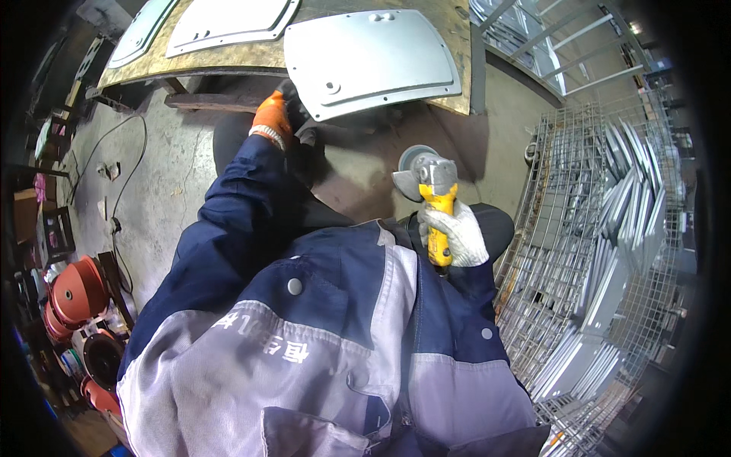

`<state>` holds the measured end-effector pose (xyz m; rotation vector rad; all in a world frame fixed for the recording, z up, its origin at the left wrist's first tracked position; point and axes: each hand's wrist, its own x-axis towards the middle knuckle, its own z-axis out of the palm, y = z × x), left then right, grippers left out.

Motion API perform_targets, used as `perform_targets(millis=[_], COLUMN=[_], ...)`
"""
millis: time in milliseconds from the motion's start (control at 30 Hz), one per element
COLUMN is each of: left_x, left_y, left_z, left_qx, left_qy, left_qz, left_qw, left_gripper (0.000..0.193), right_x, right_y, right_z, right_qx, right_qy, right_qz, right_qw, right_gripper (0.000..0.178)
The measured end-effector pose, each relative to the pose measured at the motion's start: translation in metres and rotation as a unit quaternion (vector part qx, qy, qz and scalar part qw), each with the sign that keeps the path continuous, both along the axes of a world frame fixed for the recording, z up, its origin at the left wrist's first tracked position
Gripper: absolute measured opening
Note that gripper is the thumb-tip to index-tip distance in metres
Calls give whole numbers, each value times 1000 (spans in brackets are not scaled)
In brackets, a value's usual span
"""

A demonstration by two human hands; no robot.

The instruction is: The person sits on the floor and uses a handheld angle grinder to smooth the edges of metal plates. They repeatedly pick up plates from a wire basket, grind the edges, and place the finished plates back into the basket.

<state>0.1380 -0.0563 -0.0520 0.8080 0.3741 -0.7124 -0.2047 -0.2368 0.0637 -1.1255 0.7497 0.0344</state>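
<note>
— Where's the panel (pixel 373 61)?
— On the table (pixel 455 23): pale, with dark dots along its rim. Its near edge hangs out past the wood, which I'd guess leaves that edge easy to reach.

— And the hands?
— The left hand (pixel 272 120), in an orange glove, is at the panel's near left corner. Its fingertips are lost in shadow, so I can't tell whether they pinch the edge or merely rest by it; steadying that corner would explain the reach. The right hand (pixel 461 234), in a white glove, is wrapped round the yellow body of a grinder (pixel 438 198), nearer than the panel's right end and apart from it.

— Why that way?
— The head points toward the panel, presumably to keep the disc (pixel 417 156) away from the body.

— The surface?
— Blotchy, worn wood, bare to the panel's right. Two more panels (pixel 228 23) lie to its left.

— And the room?
— Grey floor (pixel 183 145) beneath. Right of the panel and nearer, a wire cage (pixel 548 206) with thin metal pieces (pixel 636 175); well to its left, a dark cable (pixel 114 226) and, farther out, reddish casings (pixel 78 289).
</note>
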Motion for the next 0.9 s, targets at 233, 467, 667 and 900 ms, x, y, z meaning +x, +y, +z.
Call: perform_targets(millis=[233, 467, 667, 900], left_x=[-88, -138, -132, -132], left_y=[15, 12, 1, -19], left_z=[46, 50, 58, 29], left_qx=[-17, -286, -132, -180], left_qy=[-57, -40, -8, 12], left_qz=[16, -235, -177, -198], left_qw=[998, 928, 975, 963], left_gripper=[56, 22, 24, 27], right_x=[91, 164, 194, 188], right_y=[14, 19, 16, -3], right_z=[1, -25, -40, -27], right_qx=[-39, -162, -157, -93], right_qy=[-4, -35, -41, -44], right_qz=[112, 180, 210, 198], right_qw=[993, 970, 964, 975], right_gripper=[33, 28, 25, 26])
